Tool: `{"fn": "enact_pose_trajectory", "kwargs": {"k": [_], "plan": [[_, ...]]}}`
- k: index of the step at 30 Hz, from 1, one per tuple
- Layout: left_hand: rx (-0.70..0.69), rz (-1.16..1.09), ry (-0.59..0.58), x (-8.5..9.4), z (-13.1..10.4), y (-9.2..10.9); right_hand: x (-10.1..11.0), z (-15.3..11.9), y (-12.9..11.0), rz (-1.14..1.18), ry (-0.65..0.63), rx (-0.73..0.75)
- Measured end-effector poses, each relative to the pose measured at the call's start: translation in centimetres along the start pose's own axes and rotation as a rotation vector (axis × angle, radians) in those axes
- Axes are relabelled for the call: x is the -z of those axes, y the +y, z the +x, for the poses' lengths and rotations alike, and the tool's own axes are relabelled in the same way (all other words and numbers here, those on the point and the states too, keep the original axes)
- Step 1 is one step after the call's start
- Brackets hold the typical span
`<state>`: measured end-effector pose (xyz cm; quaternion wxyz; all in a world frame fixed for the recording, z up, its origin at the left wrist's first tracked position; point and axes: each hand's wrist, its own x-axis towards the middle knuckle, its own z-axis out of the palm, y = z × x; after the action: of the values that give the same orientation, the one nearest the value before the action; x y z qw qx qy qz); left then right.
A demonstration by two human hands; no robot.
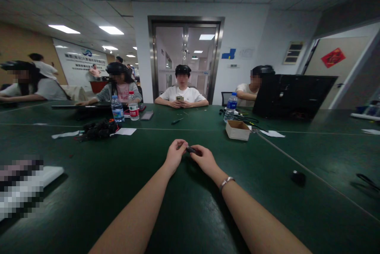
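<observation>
Over the green table (124, 190), a small dark elongated object (190, 149) is held between my two hands. My left hand (175, 155) pinches its left end between thumb and fingertips. The right end sits in the curled fingers of my right hand (207, 161), which has a silver bracelet at the wrist. What kind of object it is cannot be made out, since fingers cover part of it. Beyond my hands lies a screwdriver (177, 121), and an open cardboard box (238, 131) stands to the right.
Two bottles (118, 109) and a tangle of black gear (99, 129) are at the left. Another bottle (230, 107), cables and a large black monitor (293, 95) stand right. A small black item (298, 177) lies near right. A person (181, 93) opposite holds a phone.
</observation>
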<state>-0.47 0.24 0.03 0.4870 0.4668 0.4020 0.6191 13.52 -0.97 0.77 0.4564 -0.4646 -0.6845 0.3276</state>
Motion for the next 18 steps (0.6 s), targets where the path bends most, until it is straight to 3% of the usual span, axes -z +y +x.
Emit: {"fn": "enact_pose_trajectory", "kwargs": {"k": [18], "plan": [[-0.003,0.051,-0.046,0.44,0.5,-0.74,0.19,0.03,0.18,0.124,0.044,-0.053]]}}
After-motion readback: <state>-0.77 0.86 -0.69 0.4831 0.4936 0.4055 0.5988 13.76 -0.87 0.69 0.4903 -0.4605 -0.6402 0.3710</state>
